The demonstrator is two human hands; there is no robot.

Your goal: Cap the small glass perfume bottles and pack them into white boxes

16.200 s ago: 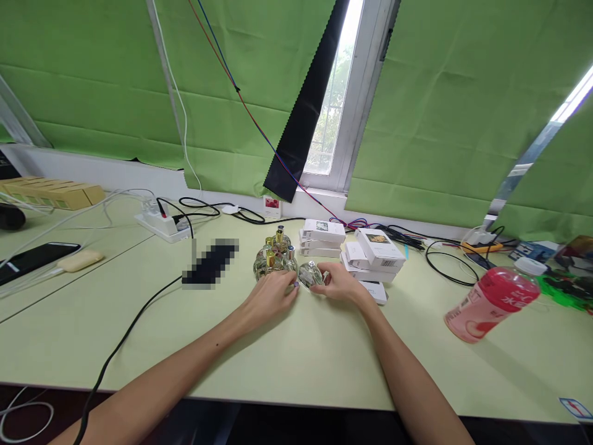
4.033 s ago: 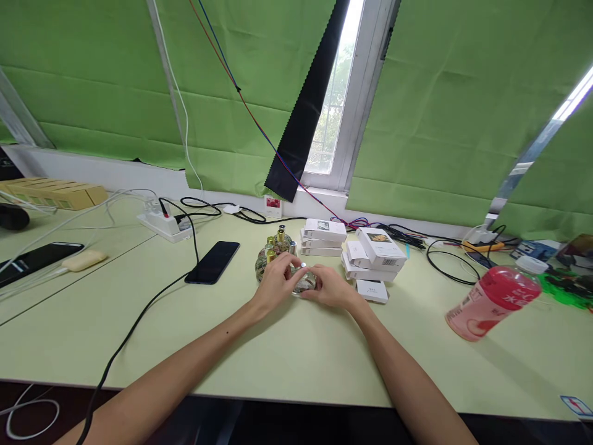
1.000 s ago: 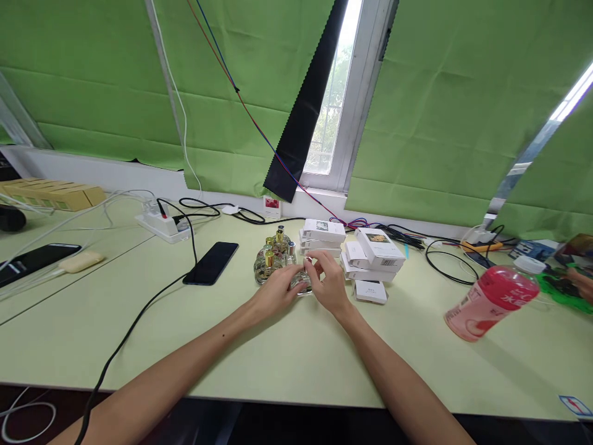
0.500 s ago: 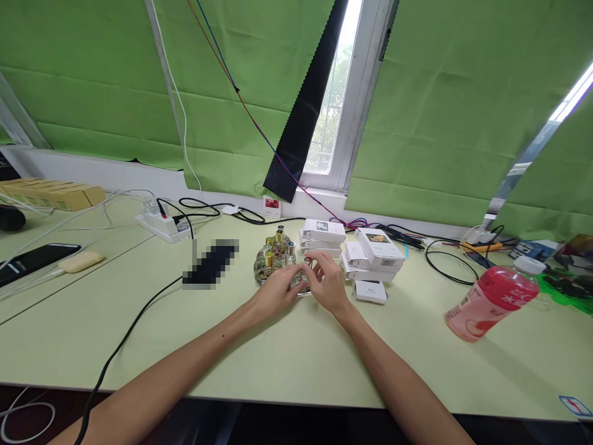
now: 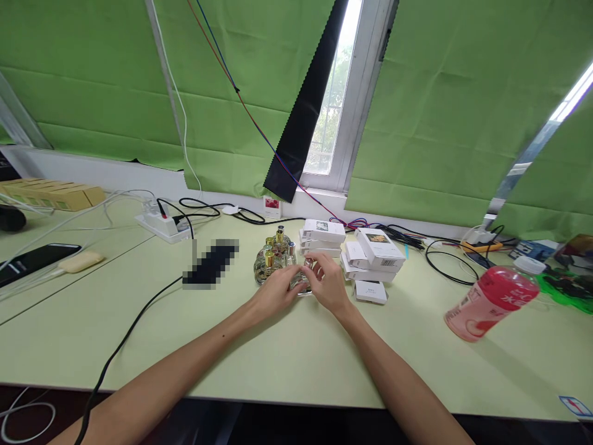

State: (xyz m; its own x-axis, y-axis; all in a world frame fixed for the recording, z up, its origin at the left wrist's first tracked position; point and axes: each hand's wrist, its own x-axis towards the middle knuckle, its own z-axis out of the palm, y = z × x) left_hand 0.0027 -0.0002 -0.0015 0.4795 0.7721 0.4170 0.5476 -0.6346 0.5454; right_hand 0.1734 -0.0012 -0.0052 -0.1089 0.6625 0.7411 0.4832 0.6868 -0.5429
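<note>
A small clear glass perfume bottle (image 5: 302, 282) with a silver top stands on the pale green desk (image 5: 287, 346) between my hands. My left hand (image 5: 274, 292) curls round its left side and holds it. Fingers of my right hand (image 5: 328, 282) pinch at the bottle's silver cap from the right. Just behind it is a cluster of several similar bottles (image 5: 273, 256) with gold and silver caps.
White boxes (image 5: 374, 247) are stacked to the right, with one small box (image 5: 369, 291) lying flat in front. A pink bottle (image 5: 491, 303) stands at right. A blurred dark phone (image 5: 210, 264), black cable (image 5: 139, 321), power strip (image 5: 160, 224) and another phone (image 5: 32, 256) lie left.
Over the last second my hands have stayed on the same bottle almost without moving; my right fingers shifted slightly at its cap.
</note>
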